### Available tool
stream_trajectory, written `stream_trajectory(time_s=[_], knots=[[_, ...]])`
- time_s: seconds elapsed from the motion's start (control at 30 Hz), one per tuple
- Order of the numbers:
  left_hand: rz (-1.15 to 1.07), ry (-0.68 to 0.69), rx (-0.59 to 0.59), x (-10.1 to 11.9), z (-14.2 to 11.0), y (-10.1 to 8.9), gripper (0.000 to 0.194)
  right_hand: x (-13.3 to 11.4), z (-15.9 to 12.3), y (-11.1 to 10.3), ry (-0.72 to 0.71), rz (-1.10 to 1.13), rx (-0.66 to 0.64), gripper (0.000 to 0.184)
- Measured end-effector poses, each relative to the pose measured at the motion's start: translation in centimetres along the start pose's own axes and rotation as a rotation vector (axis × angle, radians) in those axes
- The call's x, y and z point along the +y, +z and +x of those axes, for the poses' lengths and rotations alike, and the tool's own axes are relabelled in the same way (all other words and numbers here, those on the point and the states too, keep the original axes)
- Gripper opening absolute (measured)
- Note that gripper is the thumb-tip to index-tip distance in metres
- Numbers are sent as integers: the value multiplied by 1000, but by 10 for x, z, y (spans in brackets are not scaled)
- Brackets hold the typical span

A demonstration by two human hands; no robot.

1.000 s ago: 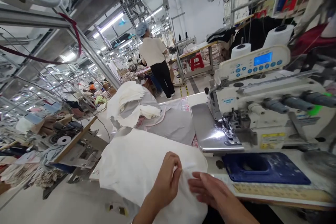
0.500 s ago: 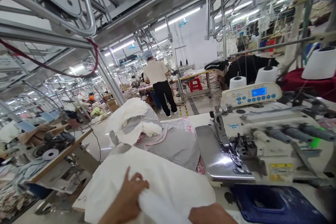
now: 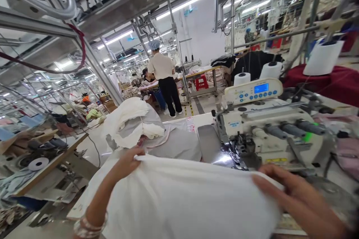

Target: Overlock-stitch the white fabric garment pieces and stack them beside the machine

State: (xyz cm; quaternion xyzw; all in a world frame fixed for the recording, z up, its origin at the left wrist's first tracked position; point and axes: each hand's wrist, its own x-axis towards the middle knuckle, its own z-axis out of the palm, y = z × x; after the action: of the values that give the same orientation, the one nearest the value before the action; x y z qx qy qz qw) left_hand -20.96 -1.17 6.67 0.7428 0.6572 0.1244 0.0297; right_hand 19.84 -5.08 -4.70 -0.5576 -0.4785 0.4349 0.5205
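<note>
"What was stretched out near?"
"White cloth (image 3: pixel 190 198); the left hand (image 3: pixel 126 164) and the right hand (image 3: pixel 295 194) held its edge."
"And beyond?"
"A sewing machine (image 3: pixel 270 119) stood at right; far off, a person (image 3: pixel 163 71) faced away."

White cloth (image 3: pixel 193 198), spread wide, creased, edge raised.

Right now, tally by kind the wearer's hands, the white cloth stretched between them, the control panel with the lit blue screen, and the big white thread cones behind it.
Hands (left hand, right hand): 2
White cloth: 1
Control panel: 1
White thread cones: 3
Total: 7
</note>
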Motion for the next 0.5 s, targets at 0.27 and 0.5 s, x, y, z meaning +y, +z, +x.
stream_trajectory(time_s=[0.27,0.5], knots=[[-58,715,323,172,-19,123,40,18,26,26,11,-123,127,48],[46,559,311,203,-5,139,38,54,-10,46,149,363,86,54]])
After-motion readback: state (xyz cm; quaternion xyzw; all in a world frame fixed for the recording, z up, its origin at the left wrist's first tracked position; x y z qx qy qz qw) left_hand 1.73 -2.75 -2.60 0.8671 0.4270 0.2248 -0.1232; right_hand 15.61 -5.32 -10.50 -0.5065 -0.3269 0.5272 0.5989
